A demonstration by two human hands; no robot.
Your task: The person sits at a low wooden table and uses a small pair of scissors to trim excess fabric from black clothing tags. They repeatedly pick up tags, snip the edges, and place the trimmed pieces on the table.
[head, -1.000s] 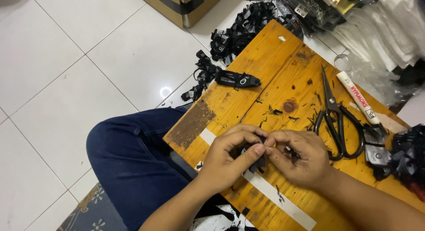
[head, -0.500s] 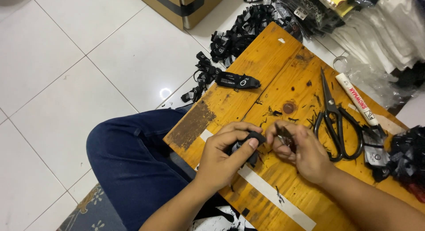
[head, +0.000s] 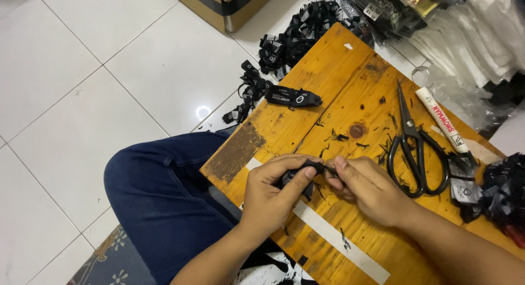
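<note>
Both hands pinch small black strap (head: 299,174) (folded, mostly hidden): left hand (head: 270,195), right hand (head: 367,187).

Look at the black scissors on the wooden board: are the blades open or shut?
Shut. The scissors lie flat on the wooden board, both blades together in one point, handles side by side.

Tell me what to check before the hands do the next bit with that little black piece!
1. Black piece pinched in left hand: ok.
2. Right hand fingers meet the piece at its end: ok.
3. Scissors lie flat on the wooden board, apart from both hands: ok.
4. White marker rests beside the scissors, not rolling off: ok.
5. Finished black strap sits on the board, near its edge: ok.
6. How the piece is folded inside the fingers: cannot tell.
</note>
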